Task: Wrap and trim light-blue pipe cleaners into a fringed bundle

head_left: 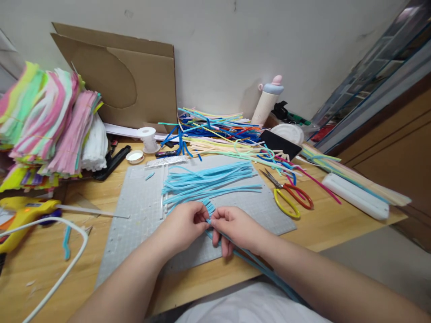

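A pale shirt (252, 307) is nearest. Over the mat (129, 224), the left hand (185, 226) and the right hand (237, 229) hold blue stems (259, 263) with pinched fingers; more stems (212, 177) lie beyond.

Cardboard (155, 85): brown, leaning against the wall (215, 45), a curved outline cut into its face.
Bundled stems (42, 121): pink, white, yellow and green, heaped at far left.
Glue gun (32, 206): yellow, lying at the left — a white cord (63, 280) loops just beside it.
Spool (148, 140): white, standing near the cardboard, a small round lid (134, 157) beside it.
Bottle (266, 107): cream, blue-and-pink top, near the wall.
Scissors (286, 193): one yellow handle, one orange — blades slightly parted.
White case (355, 196): long, rounded, toward the right.
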A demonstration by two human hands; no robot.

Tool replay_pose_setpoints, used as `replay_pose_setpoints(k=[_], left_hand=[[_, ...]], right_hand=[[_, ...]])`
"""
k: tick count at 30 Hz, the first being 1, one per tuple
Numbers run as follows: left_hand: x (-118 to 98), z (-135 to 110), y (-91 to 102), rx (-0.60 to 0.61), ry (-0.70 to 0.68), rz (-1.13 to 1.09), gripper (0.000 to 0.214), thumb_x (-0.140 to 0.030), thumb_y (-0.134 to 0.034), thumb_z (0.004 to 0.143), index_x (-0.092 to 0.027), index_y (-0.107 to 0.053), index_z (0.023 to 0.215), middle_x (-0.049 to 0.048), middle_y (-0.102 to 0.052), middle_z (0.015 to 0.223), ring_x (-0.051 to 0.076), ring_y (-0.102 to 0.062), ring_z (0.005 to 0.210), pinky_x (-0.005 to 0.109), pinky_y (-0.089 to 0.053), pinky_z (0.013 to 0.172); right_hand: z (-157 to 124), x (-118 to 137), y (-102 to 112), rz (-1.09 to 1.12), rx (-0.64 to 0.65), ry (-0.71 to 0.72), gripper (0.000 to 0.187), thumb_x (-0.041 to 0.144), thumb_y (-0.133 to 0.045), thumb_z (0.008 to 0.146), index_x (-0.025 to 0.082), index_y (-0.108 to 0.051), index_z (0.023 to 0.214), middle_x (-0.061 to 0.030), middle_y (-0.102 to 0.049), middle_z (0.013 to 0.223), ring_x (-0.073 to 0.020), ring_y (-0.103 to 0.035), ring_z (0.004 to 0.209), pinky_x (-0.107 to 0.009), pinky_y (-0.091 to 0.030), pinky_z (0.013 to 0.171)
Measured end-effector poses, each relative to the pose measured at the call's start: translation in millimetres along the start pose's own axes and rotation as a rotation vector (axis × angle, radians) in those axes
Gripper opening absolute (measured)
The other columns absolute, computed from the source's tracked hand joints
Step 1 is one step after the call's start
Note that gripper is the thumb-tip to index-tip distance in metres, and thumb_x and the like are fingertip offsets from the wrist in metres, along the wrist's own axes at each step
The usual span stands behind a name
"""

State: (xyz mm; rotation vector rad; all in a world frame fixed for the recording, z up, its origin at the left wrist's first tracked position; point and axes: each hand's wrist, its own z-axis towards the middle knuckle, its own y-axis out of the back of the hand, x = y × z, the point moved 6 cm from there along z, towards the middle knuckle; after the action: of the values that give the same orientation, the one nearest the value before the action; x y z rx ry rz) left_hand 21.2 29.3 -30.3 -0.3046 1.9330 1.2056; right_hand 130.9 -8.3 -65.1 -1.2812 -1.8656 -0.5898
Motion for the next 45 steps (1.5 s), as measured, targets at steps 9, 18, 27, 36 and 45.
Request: replay_pose_setpoints(k=[9,18,27,36,45], left_hand=[[-6.3,-2.2,-0.2,-0.067,0.073,0.045,0.008,-0.016,-0.055,0.069,-0.020,-0.061,0.072,-0.0021,-0.062,0.064,0.015,-0.056,0.060,0.024,-0.035,0.053],[-5.0,-12.9,-7.7,-0.302,0.178,0.061,0.013,-0.008,-0.053,0.068,-0.018,-0.061,0.070,0.0018,-0.063,0.071,0.017,-0.057,0.068,0.027,-0.040,0.061],[-11.8,-44.2,-25.1,-0.521,-0.051,-0.109,0.021,-0.007,-0.046,0.079,-0.017,-0.063,0.084,0.0059,-0.061,0.091,0.018,-0.058,0.089,0.034,-0.046,0.081],[-9.7,-55.1,-36.9,-0.519,-0.170,-0.005,0.031,-0.009,-0.042,0.084,-0.017,-0.063,0.105,0.0110,-0.059,0.107,0.022,-0.055,0.102,0.039,-0.047,0.087],[-15.7,-55.7,-38.6,-0.493,-0.208,-0.010,0.027,-0.006,-0.043,0.082,-0.017,-0.065,0.094,0.0109,-0.059,0.104,0.021,-0.055,0.099,0.037,-0.047,0.086]], right_hand=[[1.3,-0.7,-0.8,0.007,0.016,-0.001,0.010,0.023,-0.036,0.089,0.019,-0.041,0.081,0.0044,-0.060,0.052,-0.0088,-0.052,0.029,-0.016,-0.039,0.028],[1.5,-1.6,-1.0,-0.016,-0.033,0.001,0.010,0.018,-0.033,0.087,0.020,-0.039,0.079,0.0061,-0.057,0.045,-0.0097,-0.050,0.028,-0.016,-0.038,0.028],[4.1,-5.5,-0.1,-0.018,-0.037,0.047,0.008,0.021,-0.039,0.085,0.019,-0.041,0.078,0.0067,-0.056,0.044,-0.0091,-0.050,0.028,-0.015,-0.037,0.029],[3.0,-3.4,-0.6,-0.031,-0.040,0.054,0.008,0.021,-0.040,0.084,0.018,-0.042,0.077,0.0064,-0.056,0.045,-0.0073,-0.049,0.029,-0.014,-0.037,0.030],[-3.2,2.2,0.6,0.064,0.014,0.046,0.007,0.014,-0.041,0.077,0.016,-0.047,0.075,0.0037,-0.058,0.049,-0.0076,-0.051,0.033,-0.015,-0.039,0.034]])
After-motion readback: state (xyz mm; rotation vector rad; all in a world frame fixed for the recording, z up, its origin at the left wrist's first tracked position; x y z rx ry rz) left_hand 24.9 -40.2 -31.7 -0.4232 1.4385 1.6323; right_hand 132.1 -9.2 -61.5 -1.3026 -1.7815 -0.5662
